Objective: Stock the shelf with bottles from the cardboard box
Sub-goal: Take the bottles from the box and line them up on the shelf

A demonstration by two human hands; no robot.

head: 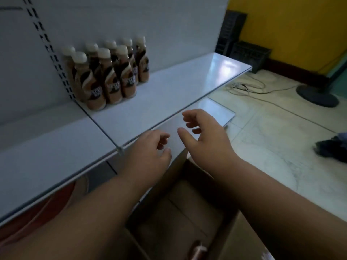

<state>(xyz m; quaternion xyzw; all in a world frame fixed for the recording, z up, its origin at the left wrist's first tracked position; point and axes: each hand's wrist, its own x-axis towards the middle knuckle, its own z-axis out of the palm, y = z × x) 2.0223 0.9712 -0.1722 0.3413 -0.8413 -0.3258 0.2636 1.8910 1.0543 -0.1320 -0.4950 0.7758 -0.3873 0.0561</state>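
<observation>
Several brown bottles with white caps stand in two rows at the back left of the white shelf. The open cardboard box sits on the floor below the shelf's front edge; one bottle shows in its near corner. My left hand and my right hand hover side by side over the shelf's front edge and the box's far flap. Both hold nothing, with fingers loosely spread.
A neighbouring shelf board runs to the left. On the tiled floor to the right lie cables, a round fan base, black crates and dark cloth. A yellow wall closes the back right.
</observation>
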